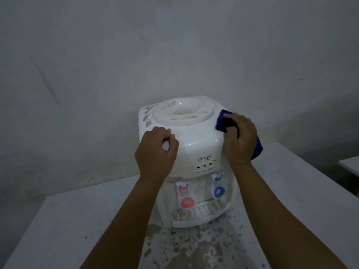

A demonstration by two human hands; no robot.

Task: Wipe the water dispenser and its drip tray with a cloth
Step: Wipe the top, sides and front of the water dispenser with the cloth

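A white tabletop water dispenser [196,140] stands on a white table, its top ring stained brown. A red tap and a blue tap hang above the dirty slotted drip tray [200,212] at its base. My right hand [240,140] grips a dark blue cloth [223,121] and holds it against the dispenser's upper right corner. My left hand [157,150] rests on the dispenser's upper left front with its fingers curled, holding nothing that I can see.
The white table [58,220] is splashed with brownish spots in front of the dispenser. A plain grey wall [174,45] stands close behind. The edge of another white surface [349,166] shows at the far right.
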